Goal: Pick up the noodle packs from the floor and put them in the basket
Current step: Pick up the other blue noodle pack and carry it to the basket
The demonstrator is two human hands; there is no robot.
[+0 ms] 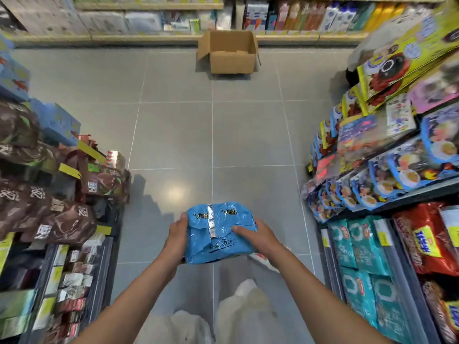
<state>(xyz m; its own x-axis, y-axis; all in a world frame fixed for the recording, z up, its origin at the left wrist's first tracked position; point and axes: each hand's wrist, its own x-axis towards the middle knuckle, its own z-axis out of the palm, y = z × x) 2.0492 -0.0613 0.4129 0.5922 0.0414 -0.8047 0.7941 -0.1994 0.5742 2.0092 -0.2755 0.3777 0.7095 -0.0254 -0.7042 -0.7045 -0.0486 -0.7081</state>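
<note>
A blue noodle multipack (218,232) is held above the grey tile floor in the middle of the aisle. My left hand (176,238) grips its left side, fingers curled round the edge. My right hand (255,235) holds its right side, thumb lying on top of the wrapper. A white and red pack (263,260) shows partly under my right wrist, low near the floor. No basket is in view; an open cardboard box (229,52) stands on the floor at the far end of the aisle.
Shelves of brown bags (49,194) line the left side and shelves of noodle packs (385,182) the right. More shelving (173,21) runs across the back. The tile floor (211,132) stretches from me to the box. My light trousers and shoes are below.
</note>
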